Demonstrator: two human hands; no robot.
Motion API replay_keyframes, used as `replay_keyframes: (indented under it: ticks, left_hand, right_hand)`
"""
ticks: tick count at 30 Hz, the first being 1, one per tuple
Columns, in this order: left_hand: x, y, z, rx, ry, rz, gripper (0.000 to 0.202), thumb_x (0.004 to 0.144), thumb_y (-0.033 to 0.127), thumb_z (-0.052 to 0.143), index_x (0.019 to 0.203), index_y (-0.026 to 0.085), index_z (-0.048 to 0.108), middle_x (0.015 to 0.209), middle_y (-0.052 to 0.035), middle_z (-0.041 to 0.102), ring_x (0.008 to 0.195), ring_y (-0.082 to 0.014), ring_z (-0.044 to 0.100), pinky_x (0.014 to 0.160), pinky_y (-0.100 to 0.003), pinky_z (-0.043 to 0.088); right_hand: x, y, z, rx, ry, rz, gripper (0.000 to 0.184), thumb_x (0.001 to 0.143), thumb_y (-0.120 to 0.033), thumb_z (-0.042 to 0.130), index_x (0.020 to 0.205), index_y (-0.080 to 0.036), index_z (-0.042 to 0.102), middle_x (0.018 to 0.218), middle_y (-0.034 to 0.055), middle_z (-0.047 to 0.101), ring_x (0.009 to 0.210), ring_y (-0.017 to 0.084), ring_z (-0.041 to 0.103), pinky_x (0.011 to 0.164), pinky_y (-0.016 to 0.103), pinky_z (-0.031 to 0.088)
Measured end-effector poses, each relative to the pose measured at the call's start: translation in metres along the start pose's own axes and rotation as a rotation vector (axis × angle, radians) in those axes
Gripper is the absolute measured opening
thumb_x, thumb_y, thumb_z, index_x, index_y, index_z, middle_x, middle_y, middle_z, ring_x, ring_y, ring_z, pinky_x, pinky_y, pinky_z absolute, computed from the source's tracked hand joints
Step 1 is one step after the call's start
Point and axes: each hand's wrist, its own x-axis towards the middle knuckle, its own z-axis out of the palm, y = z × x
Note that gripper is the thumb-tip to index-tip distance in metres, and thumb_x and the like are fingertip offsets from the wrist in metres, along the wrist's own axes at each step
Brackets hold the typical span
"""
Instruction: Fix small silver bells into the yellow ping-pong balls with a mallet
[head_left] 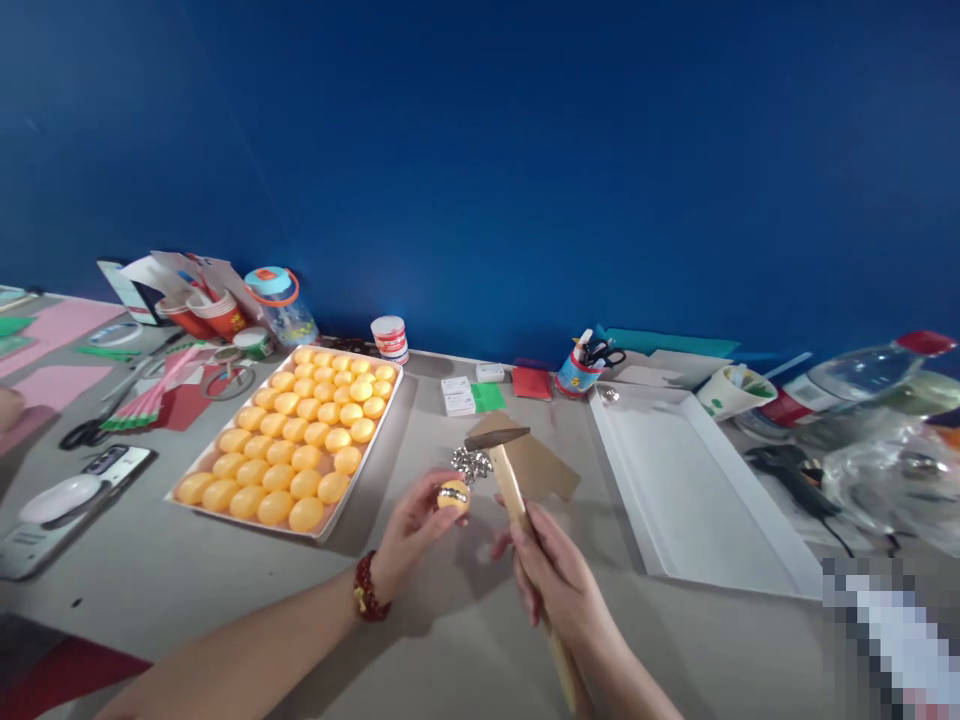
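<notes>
Between the fingers of my left hand is an orange ping-pong ball with a band of shiny silver pieces across it. My right hand is wrapped round the wooden handle of a hammer. Its dark head is raised just right of the ball, apart from it. Behind the ball lies a small heap of shiny silver pieces, too small to make out singly. A brown sheet lies partly behind the hammer. To the left, a shallow box holds rows of orange balls.
A white tray lies on the right, beside a black glue gun, a plastic bottle and a clear bag. Small white boxes and a cup with scissors stand at the back. A phone lies left.
</notes>
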Motion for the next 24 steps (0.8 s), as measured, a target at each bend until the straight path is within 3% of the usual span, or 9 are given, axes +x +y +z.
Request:
replay_keyframes:
  ticks: [3, 7, 20, 24]
  left_hand:
    - [0.007, -0.002, -0.005, -0.072, 0.059, -0.023, 0.029, 0.088, 0.031, 0.065, 0.115, 0.021, 0.063, 0.093, -0.0038, 0.064, 0.072, -0.0145, 0.064, 0.071, -0.030, 0.055]
    - [0.012, -0.004, -0.010, -0.103, 0.110, -0.014, 0.031, 0.086, 0.032, 0.067, 0.114, 0.020, 0.064, 0.097, -0.0048, 0.066, 0.071, -0.0140, 0.063, 0.070, -0.030, 0.054]
    - [0.013, 0.000, -0.012, -0.072, 0.114, -0.002, 0.032, 0.086, 0.032, 0.066, 0.116, 0.019, 0.064, 0.103, -0.0062, 0.065, 0.075, -0.0146, 0.062, 0.074, -0.031, 0.054]
    - [0.013, 0.001, -0.010, -0.141, 0.106, -0.036, 0.028, 0.088, 0.028, 0.064, 0.116, 0.021, 0.065, 0.095, -0.0035, 0.065, 0.077, -0.0147, 0.063, 0.076, -0.031, 0.053]
  right_hand:
    - [-0.003, -0.001, -0.014, -0.324, 0.015, -0.164, 0.028, 0.099, -0.044, 0.040, 0.100, -0.020, 0.056, 0.073, 0.0006, 0.060, 0.050, 0.010, 0.049, 0.048, 0.021, 0.043]
    - [-0.004, -0.001, -0.020, -0.598, 0.005, -0.296, 0.030, 0.099, -0.037, 0.039, 0.121, -0.021, 0.053, 0.071, 0.0002, 0.061, 0.058, 0.015, 0.056, 0.056, 0.023, 0.044]
    - [0.000, 0.005, -0.015, -0.755, 0.035, -0.302, 0.037, 0.099, -0.037, 0.036, 0.126, -0.020, 0.055, 0.073, 0.0059, 0.069, 0.055, 0.020, 0.063, 0.052, 0.027, 0.045]
    - [0.002, 0.003, -0.023, -0.821, 0.098, -0.337, 0.036, 0.099, -0.034, 0.037, 0.124, -0.019, 0.057, 0.088, 0.0096, 0.075, 0.064, 0.022, 0.070, 0.057, 0.028, 0.051]
